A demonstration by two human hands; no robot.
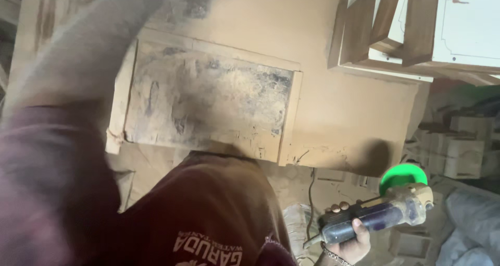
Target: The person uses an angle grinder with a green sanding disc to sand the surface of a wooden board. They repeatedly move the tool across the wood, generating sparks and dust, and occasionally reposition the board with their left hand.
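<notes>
My right hand (350, 241) grips the dark body of a dusty angle grinder (376, 217) at the lower right, below the bench edge. The grinder's head carries a bright green disc (403, 177). A framed wooden panel (208, 96), coated in sawdust, lies flat on the workbench (354, 104) in front of me. My left arm (78, 73), in a maroon sleeve with a dust-covered forearm, is raised and blurred across the left side. It runs out of the top of the picture, so the left hand itself is hidden. My maroon shirt (208, 214) fills the bottom middle.
Slatted wooden frames (380, 26) and a white board (469, 21) rest at the bench's far right corner. Pale carved wooden blocks (463, 151) are stacked on the floor to the right. A thin cable (311, 193) hangs below the bench edge. Sawdust covers everything.
</notes>
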